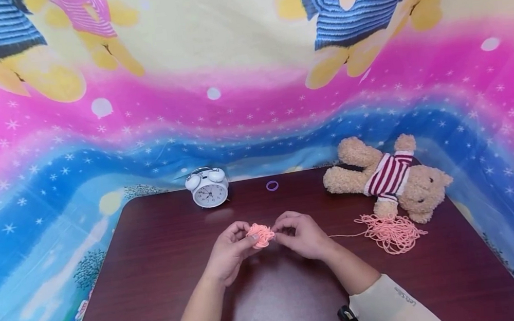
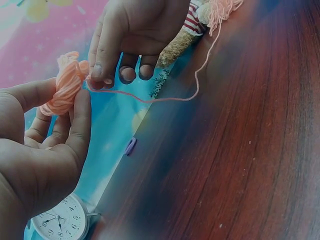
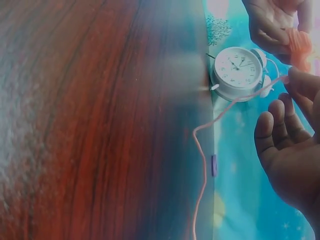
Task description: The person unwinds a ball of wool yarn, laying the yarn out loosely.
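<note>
My left hand (image 1: 228, 251) grips a small wound ball of peach yarn (image 1: 260, 235) between thumb and fingers, above the middle of the table. Close beside it, my right hand (image 1: 303, 236) pinches the yarn strand (image 2: 142, 100) between thumb and index finger, right at the ball's edge. The other fingers of that hand are loosely bent, as the right wrist view shows. From the pinch the strand sags and runs off to a loose heap of the same yarn (image 1: 394, 232) on the right of the table.
A white twin-bell alarm clock (image 1: 209, 191) stands at the table's back left. Near the back edge lies a purple ring (image 1: 272, 185). A teddy bear (image 1: 389, 179) in a striped shirt lies at the back right, against the yarn heap. A printed cloth (image 1: 251, 99) hangs behind the table (image 1: 156, 273).
</note>
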Tool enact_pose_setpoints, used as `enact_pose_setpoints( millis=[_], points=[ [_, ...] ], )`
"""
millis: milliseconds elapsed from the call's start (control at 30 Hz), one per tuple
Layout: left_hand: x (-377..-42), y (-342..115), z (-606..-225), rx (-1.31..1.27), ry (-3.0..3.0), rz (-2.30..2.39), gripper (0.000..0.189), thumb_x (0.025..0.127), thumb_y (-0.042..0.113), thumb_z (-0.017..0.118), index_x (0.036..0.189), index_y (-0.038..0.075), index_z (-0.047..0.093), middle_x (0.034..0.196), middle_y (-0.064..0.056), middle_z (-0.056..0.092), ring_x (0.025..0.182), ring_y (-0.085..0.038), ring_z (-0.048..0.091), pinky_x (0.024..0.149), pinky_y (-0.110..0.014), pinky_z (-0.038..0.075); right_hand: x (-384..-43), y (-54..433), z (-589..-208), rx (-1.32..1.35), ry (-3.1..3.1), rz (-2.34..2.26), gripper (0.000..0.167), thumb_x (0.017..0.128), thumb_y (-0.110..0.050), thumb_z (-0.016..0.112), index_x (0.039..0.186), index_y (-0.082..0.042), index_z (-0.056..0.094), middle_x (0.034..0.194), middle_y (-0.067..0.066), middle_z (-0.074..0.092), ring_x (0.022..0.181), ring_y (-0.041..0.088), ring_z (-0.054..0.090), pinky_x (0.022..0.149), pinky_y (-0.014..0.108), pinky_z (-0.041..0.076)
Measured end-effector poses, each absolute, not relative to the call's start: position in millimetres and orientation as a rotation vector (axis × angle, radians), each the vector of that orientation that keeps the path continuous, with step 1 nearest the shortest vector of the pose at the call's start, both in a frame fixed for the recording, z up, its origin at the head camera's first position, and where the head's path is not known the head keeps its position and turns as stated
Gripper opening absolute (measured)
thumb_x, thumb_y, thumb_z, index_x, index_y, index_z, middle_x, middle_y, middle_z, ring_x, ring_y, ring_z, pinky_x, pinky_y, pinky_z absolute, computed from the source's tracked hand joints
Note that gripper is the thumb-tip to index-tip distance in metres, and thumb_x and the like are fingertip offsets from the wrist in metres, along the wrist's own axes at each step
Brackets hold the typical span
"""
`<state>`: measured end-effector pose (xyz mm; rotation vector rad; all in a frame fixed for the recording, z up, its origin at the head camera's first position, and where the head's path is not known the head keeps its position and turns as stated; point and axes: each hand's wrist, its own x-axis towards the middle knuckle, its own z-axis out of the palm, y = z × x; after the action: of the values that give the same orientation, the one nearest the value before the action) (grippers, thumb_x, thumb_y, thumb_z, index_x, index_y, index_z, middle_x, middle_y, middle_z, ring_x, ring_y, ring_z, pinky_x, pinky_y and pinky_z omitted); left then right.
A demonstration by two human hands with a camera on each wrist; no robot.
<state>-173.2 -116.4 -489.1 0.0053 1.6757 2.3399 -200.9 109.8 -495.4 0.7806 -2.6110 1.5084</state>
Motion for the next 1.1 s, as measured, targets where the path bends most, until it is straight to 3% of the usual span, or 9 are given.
enact_pose_setpoints(
  millis=[167,300,667,1100],
  points=[
    [-174,-119,-490,-0.017,1.694,2.339,0.023,0.092,-0.008,0.066,0.107,0.004,0.053,0.103,-0.010,0.063,0.090,-0.018,0.069,0.086,-0.036,0.062,-201,114,-495,0.765,-2.618,1.483,0.004,0.092,-0.019,0.081,0.095,-0.017,0.079,0.099,-0.010,0.067,0.082,0.009,0.062,0.070,0.027,0.056],
    [-175,-124,-490,-0.041,1.717,2.344,0.024,0.092,-0.007,0.066,0.108,0.003,0.053,0.102,-0.011,0.062,0.088,-0.019,0.069,0.085,-0.035,0.063,-202,123,-495,0.726,-2.621,1.474,0.011,0.092,-0.027,0.081,0.093,-0.017,0.079,0.099,-0.011,0.068,0.082,0.009,0.062,0.070,0.026,0.055],
    [-175,-139,-496,-0.106,1.739,2.359,0.024,0.092,-0.010,0.065,0.108,0.001,0.052,0.100,-0.011,0.060,0.085,-0.019,0.068,0.084,-0.037,0.062,-203,156,-493,0.695,-2.612,1.455,0.007,0.092,-0.024,0.081,0.093,-0.018,0.079,0.098,-0.010,0.068,0.084,0.010,0.062,0.071,0.031,0.056],
    [-174,-163,-500,-0.183,1.773,2.367,0.024,0.093,-0.010,0.064,0.110,0.000,0.051,0.102,-0.011,0.060,0.087,-0.019,0.067,0.086,-0.038,0.062,-199,191,-495,0.619,-2.593,1.409,0.004,0.091,-0.021,0.082,0.093,-0.021,0.078,0.098,-0.011,0.070,0.091,0.011,0.065,0.077,0.028,0.055]
  ],
)
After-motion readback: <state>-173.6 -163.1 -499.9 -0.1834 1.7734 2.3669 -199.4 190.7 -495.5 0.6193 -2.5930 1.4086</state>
